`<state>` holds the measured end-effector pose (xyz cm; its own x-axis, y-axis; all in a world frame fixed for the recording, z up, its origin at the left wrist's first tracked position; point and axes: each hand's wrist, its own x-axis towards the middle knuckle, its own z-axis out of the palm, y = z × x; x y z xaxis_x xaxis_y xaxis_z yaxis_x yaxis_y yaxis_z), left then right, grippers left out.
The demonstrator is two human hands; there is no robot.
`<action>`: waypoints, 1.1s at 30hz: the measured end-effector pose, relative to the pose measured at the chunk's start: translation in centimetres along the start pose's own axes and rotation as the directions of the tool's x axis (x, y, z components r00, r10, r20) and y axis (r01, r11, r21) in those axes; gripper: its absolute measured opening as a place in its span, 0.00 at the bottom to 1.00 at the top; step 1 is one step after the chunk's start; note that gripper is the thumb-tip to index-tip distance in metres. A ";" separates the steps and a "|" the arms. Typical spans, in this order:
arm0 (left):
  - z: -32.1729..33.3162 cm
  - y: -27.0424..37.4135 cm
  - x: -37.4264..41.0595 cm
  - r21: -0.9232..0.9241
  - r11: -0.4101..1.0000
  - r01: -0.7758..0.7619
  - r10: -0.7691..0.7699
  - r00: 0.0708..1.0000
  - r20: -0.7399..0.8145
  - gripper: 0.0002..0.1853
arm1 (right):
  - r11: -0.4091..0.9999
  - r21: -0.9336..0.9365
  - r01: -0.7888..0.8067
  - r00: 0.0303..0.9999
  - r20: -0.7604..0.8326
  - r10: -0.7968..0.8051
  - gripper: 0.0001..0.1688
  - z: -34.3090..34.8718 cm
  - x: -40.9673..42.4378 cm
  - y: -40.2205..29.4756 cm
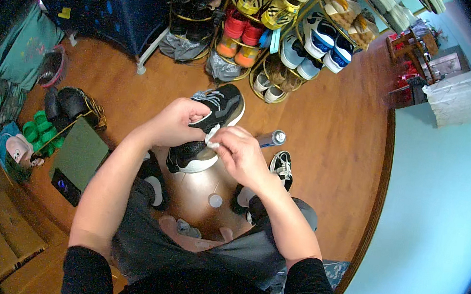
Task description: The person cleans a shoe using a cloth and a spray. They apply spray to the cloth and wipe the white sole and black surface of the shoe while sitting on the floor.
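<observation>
My left hand (177, 123) grips a black sneaker (221, 102) with a white sole and grey laces at its ankle opening, holding it above the floor between my knees. Pinched in the fingers of my right hand (239, 149) is a crumpled white wipe or tissue (212, 137), which lies against the sneaker's side near the sole. Beyond my right hand a spray can (271, 138) is on the floor. A small round white cap or lid (215, 200) lies on the floor between my feet.
Tiered shoe racks (271, 56) hold several pairs ahead. A black-and-white sneaker (282, 167) sits on the wooden floor to the right. At left are a green box (80, 148), green sandals (41, 131) and a pink-rimmed basket (59, 69). A pale blue wall (427, 201) bounds the right.
</observation>
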<state>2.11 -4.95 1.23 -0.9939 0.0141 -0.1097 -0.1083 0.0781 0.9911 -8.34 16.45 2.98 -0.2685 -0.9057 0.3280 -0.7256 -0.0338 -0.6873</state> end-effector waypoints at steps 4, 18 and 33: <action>0.3 -3.1 0.3 0.013 0.999 -0.044 0.043 0.997 0.069 0.11 | 0.996 -0.021 0.083 0.996 0.046 -0.082 0.09 0.7 -1.1 -0.1; -0.3 -0.8 -1.3 -0.030 0.995 -0.090 0.088 0.994 -0.063 0.06 | 0.993 -0.116 -0.029 0.999 -0.030 0.025 0.09 2.3 0.9 2.1; 1.6 -2.9 1.0 -0.034 0.997 -0.076 0.072 0.992 -0.107 0.07 | 0.985 -0.164 -0.051 0.996 -0.087 0.037 0.09 1.4 -0.1 3.5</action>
<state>1.47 -3.57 -1.85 -0.9958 -0.0870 -0.0289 -0.0327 0.0431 0.9985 -9.96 15.80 -0.34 -0.3493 -0.8662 0.3574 -0.8051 0.0823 -0.5874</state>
